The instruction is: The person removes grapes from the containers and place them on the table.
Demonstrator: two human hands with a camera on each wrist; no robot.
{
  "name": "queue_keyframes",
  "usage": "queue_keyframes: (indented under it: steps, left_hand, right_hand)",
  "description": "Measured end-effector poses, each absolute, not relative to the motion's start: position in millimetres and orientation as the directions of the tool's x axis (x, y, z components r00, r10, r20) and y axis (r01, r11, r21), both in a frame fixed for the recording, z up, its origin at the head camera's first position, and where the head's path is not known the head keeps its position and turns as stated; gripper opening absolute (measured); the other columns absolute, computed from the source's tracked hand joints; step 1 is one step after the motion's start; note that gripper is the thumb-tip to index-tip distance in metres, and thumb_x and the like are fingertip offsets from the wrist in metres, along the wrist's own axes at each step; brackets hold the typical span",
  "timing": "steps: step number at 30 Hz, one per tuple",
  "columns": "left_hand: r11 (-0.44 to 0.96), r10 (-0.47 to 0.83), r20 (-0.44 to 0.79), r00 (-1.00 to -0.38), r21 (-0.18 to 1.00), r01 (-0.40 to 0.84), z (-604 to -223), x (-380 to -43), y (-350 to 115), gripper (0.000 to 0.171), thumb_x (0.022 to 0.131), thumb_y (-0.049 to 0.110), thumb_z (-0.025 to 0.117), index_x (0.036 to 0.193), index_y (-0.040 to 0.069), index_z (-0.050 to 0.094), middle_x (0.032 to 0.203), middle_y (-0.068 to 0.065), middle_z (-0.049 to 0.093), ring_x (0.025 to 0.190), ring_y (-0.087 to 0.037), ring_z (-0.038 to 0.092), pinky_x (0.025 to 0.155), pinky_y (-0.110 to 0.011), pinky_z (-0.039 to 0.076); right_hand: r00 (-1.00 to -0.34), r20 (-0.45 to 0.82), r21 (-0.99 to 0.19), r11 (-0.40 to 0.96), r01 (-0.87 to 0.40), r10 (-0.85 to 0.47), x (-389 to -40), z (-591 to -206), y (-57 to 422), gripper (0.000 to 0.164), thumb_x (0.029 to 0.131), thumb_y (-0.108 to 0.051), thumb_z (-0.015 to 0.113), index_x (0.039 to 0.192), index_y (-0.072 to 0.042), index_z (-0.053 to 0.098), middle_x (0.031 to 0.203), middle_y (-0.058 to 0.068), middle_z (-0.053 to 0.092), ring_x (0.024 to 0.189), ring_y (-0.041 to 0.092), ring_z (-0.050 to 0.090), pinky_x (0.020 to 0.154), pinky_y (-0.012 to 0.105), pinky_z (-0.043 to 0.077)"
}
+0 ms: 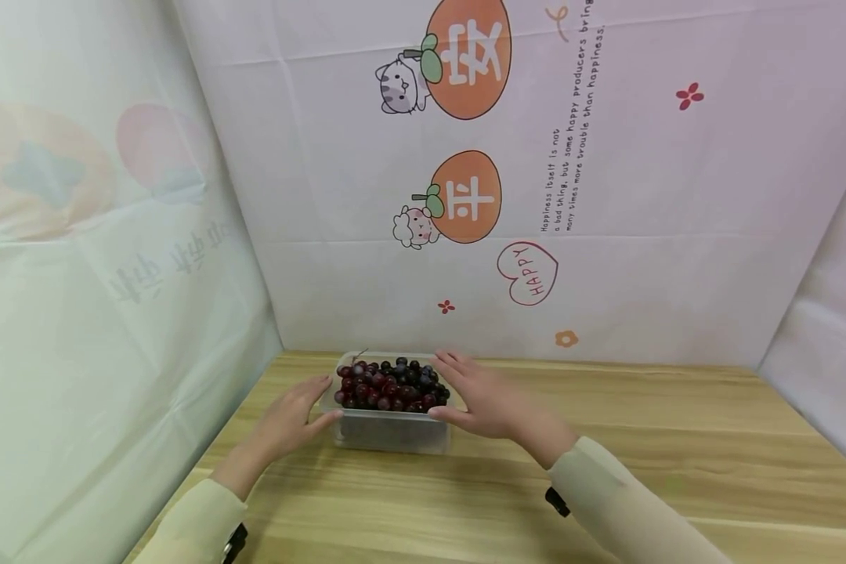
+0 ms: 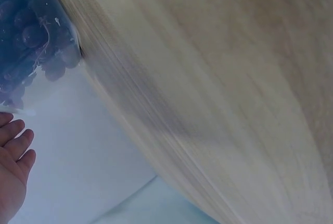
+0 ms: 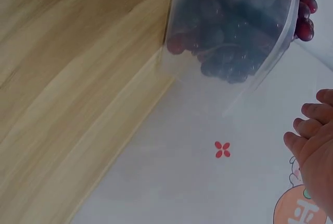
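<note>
A clear plastic box (image 1: 393, 433), heaped with dark red and black grapes (image 1: 388, 388), stands on the wooden table by the back wall. My left hand (image 1: 298, 413) is at the box's left side, fingers extended and thumb spread near the front corner. In the left wrist view, the fingertips of that left hand (image 2: 13, 156) come right up to the rim. On the opposite side, my right hand (image 1: 485, 398) overlaps the right rim in the head view, with thumb and fingers apart. The right wrist view has this right hand (image 3: 317, 140) a little away from the box wall (image 3: 229, 36), fingers loosely extended.
The wooden table (image 1: 606, 439) extends to the right and toward me. A white printed sheet (image 1: 641, 196) rises behind the box, and another pale sheet (image 1: 113, 352) hangs along the left. A thin stem sticks up at the box's back left.
</note>
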State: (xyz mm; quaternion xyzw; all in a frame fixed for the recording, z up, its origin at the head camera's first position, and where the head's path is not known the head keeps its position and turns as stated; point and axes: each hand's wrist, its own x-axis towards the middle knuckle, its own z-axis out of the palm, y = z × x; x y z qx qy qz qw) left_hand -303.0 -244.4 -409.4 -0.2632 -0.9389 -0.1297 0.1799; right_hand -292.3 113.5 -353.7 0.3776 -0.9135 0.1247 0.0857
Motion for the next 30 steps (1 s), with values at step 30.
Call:
queue_keyframes:
  steps: [30]
  left_hand:
    - [0.84,0.464,0.412,-0.784,0.077,0.537,-405,-302,-242,0.067,0.093,0.044,0.063,0.137,-0.006,0.051,0.138,-0.023,0.05,0.126,-0.043,0.046,0.104,-0.057,0.038]
  right_hand:
    - [-0.775,0.177,-0.242,0.736,-0.632,-0.607,-304,-351,21,0.072,0.095,-0.055,0.054,0.147,-0.007,0.042,0.142,0.011,0.05,0.128,0.027,0.049,0.105,0.044,0.043]
